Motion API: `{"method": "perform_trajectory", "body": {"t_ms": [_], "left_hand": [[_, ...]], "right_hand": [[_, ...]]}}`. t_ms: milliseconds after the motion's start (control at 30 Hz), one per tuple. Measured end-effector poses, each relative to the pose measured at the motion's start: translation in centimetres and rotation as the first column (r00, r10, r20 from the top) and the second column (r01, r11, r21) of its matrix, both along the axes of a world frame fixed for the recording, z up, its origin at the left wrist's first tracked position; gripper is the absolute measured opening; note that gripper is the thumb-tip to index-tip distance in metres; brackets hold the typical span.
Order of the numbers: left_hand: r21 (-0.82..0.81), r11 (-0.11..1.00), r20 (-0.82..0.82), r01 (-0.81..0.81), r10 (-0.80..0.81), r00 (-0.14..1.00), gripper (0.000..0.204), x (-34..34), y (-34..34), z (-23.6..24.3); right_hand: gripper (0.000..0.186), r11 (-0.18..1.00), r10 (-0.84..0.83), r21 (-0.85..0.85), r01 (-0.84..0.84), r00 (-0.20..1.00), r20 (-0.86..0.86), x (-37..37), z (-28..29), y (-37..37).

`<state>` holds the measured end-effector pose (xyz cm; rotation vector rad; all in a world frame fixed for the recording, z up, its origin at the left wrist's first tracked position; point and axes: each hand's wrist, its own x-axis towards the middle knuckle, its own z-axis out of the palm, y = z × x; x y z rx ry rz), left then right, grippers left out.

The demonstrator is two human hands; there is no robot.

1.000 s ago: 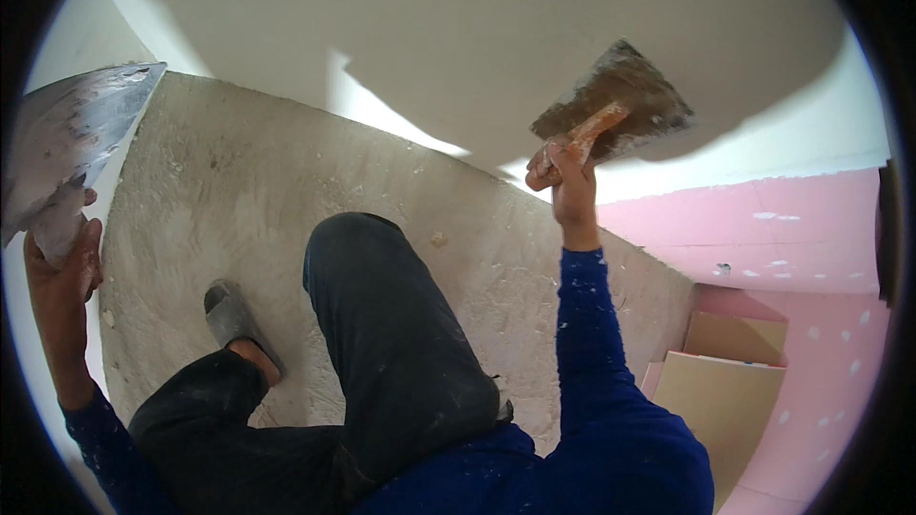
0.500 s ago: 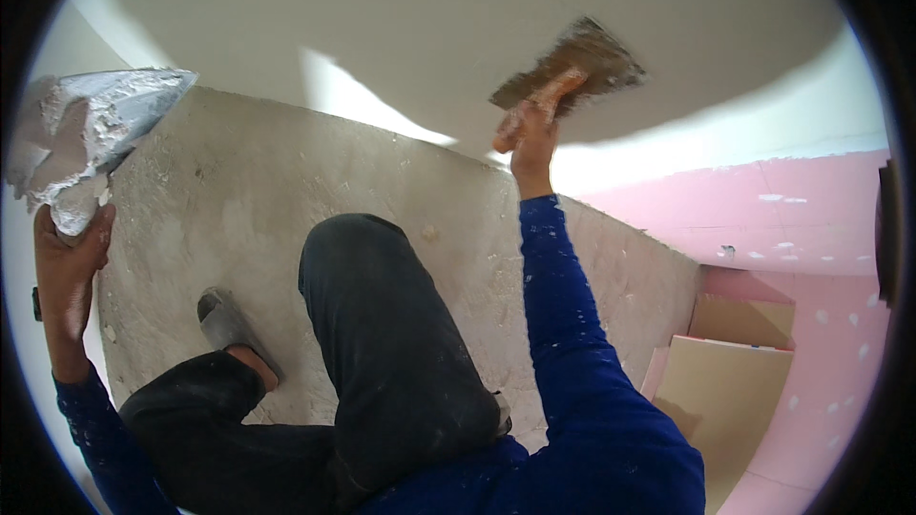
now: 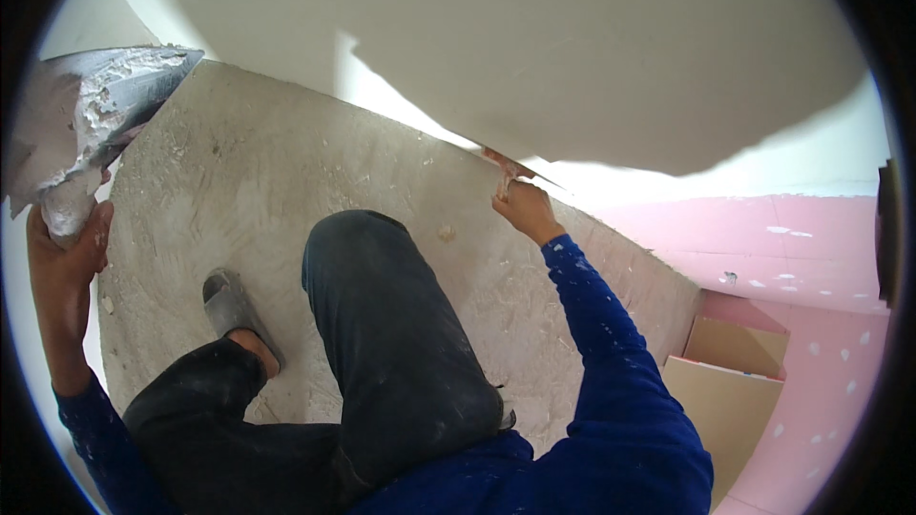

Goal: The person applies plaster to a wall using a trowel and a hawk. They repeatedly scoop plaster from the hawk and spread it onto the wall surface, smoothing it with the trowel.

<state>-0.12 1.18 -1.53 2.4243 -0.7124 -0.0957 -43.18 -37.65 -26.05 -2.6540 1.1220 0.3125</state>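
My left hand [image 3: 69, 277] is closed round the plaster-caked handle of a wide putty knife [image 3: 129, 100] at the far left. Thick wet plaster covers much of its broad metal blade. At the foot of the wall, right of centre, my right hand [image 3: 528, 210] grips a plastering trowel [image 3: 506, 162]. Its orange-brown handle shows above the fingers, while the blade appears almost edge-on, low against the pale plastered wall [image 3: 534, 48]. Whether the whole blade touches the wall I cannot tell.
My bent knee [image 3: 382, 286] and a slippered foot [image 3: 234, 305] are over the rough, grey floor [image 3: 258, 162]. Tan boards [image 3: 720, 410] lean at the right by a pink wall [image 3: 763, 238] with white filler spots. A shadow crosses the plastered wall.
My right hand has brought the trowel down from the wall surface to its bottom edge, turning the blade nearly edge-on. The left hand keeps its hold, its putty knife slightly shifted.
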Motion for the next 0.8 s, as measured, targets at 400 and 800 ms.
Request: {"method": "perform_trajectory", "body": {"t_ms": [400, 800], "left_hand": [[-0.121, 0.992, -0.066, -0.033, 0.025, 0.998, 0.042, -0.2, 1.2, -0.5], [-0.287, 0.957, -0.161, 0.038, -0.087, 0.983, 0.041, -0.2, -0.4, -1.2]], "right_hand": [[0.037, 0.939, -0.148, -0.28, 0.201, 0.969, 0.198, 5.2, 5.5, -1.9], [0.026, 0.937, -0.249, 0.054, 0.345, 0.552, 0.796, 5.5, 22.5, -1.7]]}}
